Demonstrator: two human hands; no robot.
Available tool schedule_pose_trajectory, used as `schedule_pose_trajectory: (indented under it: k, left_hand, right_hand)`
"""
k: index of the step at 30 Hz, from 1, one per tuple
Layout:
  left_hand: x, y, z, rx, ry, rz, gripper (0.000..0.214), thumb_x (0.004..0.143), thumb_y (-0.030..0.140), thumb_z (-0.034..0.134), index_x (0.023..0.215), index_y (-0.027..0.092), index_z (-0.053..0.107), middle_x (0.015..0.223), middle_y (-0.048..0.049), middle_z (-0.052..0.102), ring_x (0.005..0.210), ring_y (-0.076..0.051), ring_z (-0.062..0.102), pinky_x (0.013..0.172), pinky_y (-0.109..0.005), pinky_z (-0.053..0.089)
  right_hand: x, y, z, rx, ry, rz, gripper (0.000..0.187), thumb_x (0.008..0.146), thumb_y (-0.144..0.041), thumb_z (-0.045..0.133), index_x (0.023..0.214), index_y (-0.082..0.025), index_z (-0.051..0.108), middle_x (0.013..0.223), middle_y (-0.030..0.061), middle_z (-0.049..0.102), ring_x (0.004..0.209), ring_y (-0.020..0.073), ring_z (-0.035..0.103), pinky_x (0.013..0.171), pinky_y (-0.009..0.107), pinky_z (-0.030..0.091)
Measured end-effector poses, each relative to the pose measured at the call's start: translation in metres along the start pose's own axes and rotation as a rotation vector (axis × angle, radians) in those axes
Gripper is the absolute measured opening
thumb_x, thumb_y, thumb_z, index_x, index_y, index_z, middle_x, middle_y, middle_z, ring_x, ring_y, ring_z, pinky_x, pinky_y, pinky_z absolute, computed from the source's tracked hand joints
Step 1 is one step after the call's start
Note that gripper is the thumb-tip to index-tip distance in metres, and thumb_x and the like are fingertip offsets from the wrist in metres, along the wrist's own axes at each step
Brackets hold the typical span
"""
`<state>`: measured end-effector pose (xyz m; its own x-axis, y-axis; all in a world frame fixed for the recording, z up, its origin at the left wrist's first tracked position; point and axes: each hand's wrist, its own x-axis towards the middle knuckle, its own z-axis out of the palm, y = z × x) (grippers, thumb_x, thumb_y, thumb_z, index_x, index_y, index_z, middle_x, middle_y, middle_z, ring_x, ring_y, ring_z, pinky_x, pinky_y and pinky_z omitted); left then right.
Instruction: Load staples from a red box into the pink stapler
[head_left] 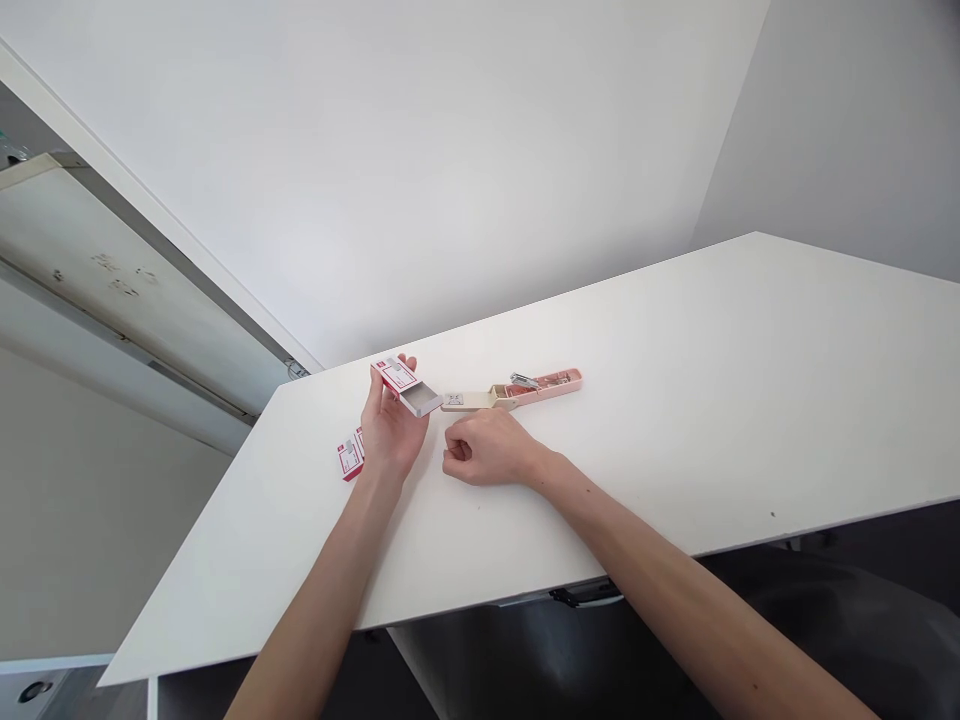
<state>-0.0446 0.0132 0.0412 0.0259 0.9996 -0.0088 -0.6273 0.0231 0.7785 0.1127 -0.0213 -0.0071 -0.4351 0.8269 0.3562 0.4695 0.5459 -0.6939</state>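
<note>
My left hand (395,430) holds a small red-and-white cardboard box (397,374), its grey inner tray (421,398) slid partly out toward the right. The part of the tray that shows looks bare. My right hand (487,447) is curled closed just right of it, and what its fingers hold, if anything, is hidden. Right behind that hand lies a long, narrow hinged case, opened flat, with a cream lid (472,400) and a pink body (555,386). Small metal pieces lie in the pink part, and a shiny metal piece (524,381) rests across its edge.
More red-and-white boxes (349,456) lie on the table left of my left wrist, partly covered by it. The white tabletop (712,400) meets a pale wall (480,150) at the back. Dark open space (540,660) shows below the front edge.
</note>
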Motion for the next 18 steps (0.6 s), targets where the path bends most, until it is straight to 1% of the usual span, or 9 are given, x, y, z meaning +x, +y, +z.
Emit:
schedule_pose_trajectory:
  k: [2, 4, 6, 8, 10, 13, 18]
  left_hand:
    - [0.000, 0.001, 0.000, 0.027, -0.016, -0.009, 0.031, 0.102, 0.047, 0.061, 0.111, 0.020, 0.075, 0.119, -0.0066, 0.076, 0.076, -0.011, 0.068, 0.071, -0.024, 0.056]
    - [-0.001, 0.001, 0.000, 0.059, -0.037, -0.018, 0.034, 0.101, 0.050, 0.060, 0.114, 0.021, 0.074, 0.120, -0.0068, 0.076, 0.074, -0.012, 0.068, 0.068, -0.026, 0.055]
    - [-0.001, 0.001, 0.000, 0.090, -0.072, -0.023, 0.037, 0.101, 0.052, 0.060, 0.116, 0.022, 0.074, 0.122, -0.0065, 0.076, 0.071, -0.012, 0.067, 0.064, -0.028, 0.054]
    - [-0.002, 0.001, 0.000, 0.106, -0.105, -0.015, 0.037, 0.101, 0.053, 0.059, 0.117, 0.023, 0.073, 0.124, -0.0059, 0.075, 0.068, -0.013, 0.065, 0.060, -0.029, 0.052]
    - [-0.003, 0.000, 0.001, 0.117, -0.125, -0.007, 0.036, 0.101, 0.052, 0.059, 0.117, 0.023, 0.073, 0.126, -0.0060, 0.075, 0.068, -0.013, 0.064, 0.059, -0.029, 0.051]
    - [-0.004, -0.002, 0.002, 0.153, -0.133, -0.003, 0.034, 0.100, 0.051, 0.061, 0.117, 0.023, 0.073, 0.124, -0.0069, 0.075, 0.071, -0.014, 0.066, 0.064, -0.030, 0.053]
    - [-0.008, -0.004, 0.003, 0.219, -0.191, -0.008, 0.029, 0.099, 0.045, 0.065, 0.120, 0.025, 0.073, 0.118, -0.0057, 0.077, 0.081, -0.016, 0.070, 0.080, -0.033, 0.057]
  right_hand:
    - [0.002, -0.002, -0.003, 0.148, 0.023, 0.053, 0.025, 0.081, -0.022, 0.062, 0.059, -0.020, 0.050, 0.059, -0.0031, 0.059, 0.058, 0.0119, 0.048, 0.059, 0.028, 0.031]
    - [0.004, -0.003, -0.009, 0.402, 0.035, 0.118, 0.023, 0.088, -0.029, 0.060, 0.067, -0.021, 0.056, 0.065, -0.0031, 0.060, 0.060, 0.0118, 0.051, 0.060, 0.027, 0.036]
    - [0.007, -0.004, -0.015, 0.679, 0.011, 0.171, 0.029, 0.095, -0.043, 0.057, 0.077, -0.021, 0.061, 0.073, -0.0023, 0.062, 0.060, 0.0114, 0.053, 0.058, 0.027, 0.038]
    - [0.008, -0.004, -0.021, 0.877, -0.022, 0.191, 0.041, 0.097, -0.058, 0.055, 0.085, -0.021, 0.064, 0.078, -0.0011, 0.063, 0.060, 0.0110, 0.053, 0.056, 0.027, 0.037]
    - [0.008, -0.004, -0.024, 0.968, -0.035, 0.180, 0.047, 0.094, -0.066, 0.059, 0.088, -0.020, 0.067, 0.080, -0.0006, 0.063, 0.060, 0.0105, 0.053, 0.055, 0.026, 0.037]
    - [0.008, -0.003, -0.025, 1.005, -0.025, 0.178, 0.048, 0.091, -0.068, 0.064, 0.086, -0.020, 0.067, 0.077, -0.0014, 0.060, 0.060, 0.0098, 0.051, 0.056, 0.026, 0.036]
    - [0.009, -0.003, -0.023, 1.032, 0.008, 0.212, 0.053, 0.086, -0.073, 0.068, 0.080, -0.020, 0.062, 0.073, -0.0022, 0.057, 0.059, 0.0101, 0.048, 0.054, 0.026, 0.035]
